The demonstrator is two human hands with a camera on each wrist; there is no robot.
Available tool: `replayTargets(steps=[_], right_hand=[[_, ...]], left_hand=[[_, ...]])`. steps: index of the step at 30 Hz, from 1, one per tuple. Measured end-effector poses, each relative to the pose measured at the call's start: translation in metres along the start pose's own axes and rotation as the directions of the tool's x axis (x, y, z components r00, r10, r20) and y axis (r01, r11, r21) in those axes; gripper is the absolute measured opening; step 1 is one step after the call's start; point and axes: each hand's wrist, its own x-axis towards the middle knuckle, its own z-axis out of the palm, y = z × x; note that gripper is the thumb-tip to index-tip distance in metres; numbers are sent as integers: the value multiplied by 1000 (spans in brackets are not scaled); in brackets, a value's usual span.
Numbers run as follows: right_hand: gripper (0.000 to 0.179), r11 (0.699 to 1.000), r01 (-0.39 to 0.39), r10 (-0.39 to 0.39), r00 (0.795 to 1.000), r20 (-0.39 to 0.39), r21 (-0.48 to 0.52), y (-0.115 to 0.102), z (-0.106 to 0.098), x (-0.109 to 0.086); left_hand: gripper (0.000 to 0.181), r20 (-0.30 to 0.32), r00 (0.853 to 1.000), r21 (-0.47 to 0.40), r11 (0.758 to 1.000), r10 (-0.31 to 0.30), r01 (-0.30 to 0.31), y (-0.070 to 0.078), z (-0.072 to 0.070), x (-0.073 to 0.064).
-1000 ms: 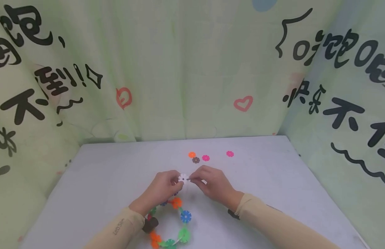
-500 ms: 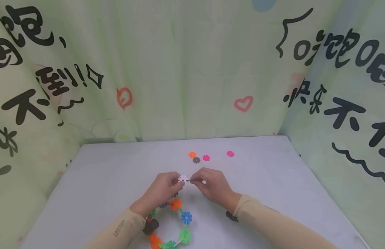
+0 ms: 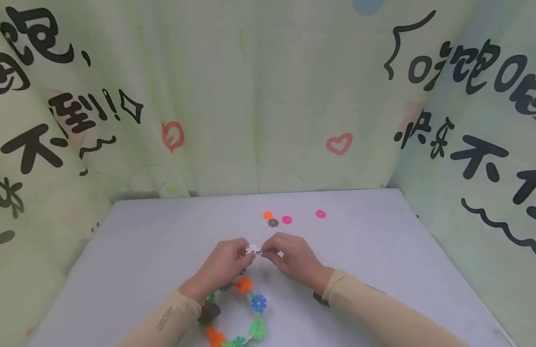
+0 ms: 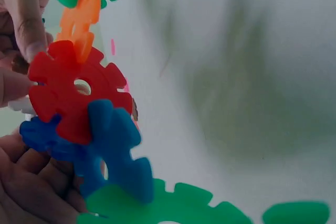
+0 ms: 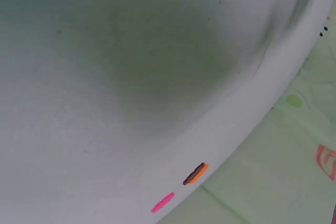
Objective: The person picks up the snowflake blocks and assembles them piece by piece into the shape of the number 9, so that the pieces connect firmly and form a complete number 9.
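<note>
My left hand point(image 3: 226, 260) pinches a white notched snowflake disc point(image 3: 252, 249) between thumb and fingers, above the middle of the table. To its right, my right hand point(image 3: 292, 256) pinches a thin dark disc, seen edge-on, with its edge at the white disc's rim. Whether the two are slotted together I cannot tell. Below the left hand runs a ring-like chain of linked discs, among them an orange disc point(image 3: 245, 285), a blue disc point(image 3: 258, 303) and a light green disc point(image 3: 257, 329). Close up in the left wrist view, a red disc point(image 4: 81, 93) joins orange and blue ones.
Loose discs lie toward the back of the white table point(image 3: 164, 226): an orange disc point(image 3: 267, 215), a brown disc point(image 3: 273, 223), a pink disc point(image 3: 287, 220) and another pink disc point(image 3: 321, 214) farther right. A printed curtain point(image 3: 224, 96) closes off the back and sides.
Both hands have shifted slightly to the left, the right one a little more, with the dark disc still against or near the white disc's rim. The loose discs have not moved.
</note>
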Motion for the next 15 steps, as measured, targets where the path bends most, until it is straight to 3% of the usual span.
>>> replayTargets(steps=[3, 5, 7, 10, 13, 15], right_hand=[[34, 996, -85, 82, 992, 95, 25, 1, -5, -3], [37, 981, -192, 185, 970, 160, 30, 3, -9, -6], [41, 949, -315, 303, 928, 216, 22, 10, -13, -9], [44, 880, -476, 461, 849, 260, -6, 25, -19, -12], [43, 822, -568, 559, 787, 262, -47, 45, -24, -13], [42, 793, -604, 602, 757, 253, -77, 59, -27, -13]], left_hand=[[16, 2, 1000, 16, 1000, 8, -8, -2, -2, -1], [21, 4, 1000, 15, 1000, 20, -20, -3, -3, -2], [22, 0, 999, 16, 999, 34, -34, -4, -4, -1], [21, 8, 999, -8, 999, 41, -41, -6, -6, -1], [21, 28, 998, -30, 998, 48, -48, -7, -7, -2], [23, 43, 998, -40, 998, 47, -46, -8, -7, -3]])
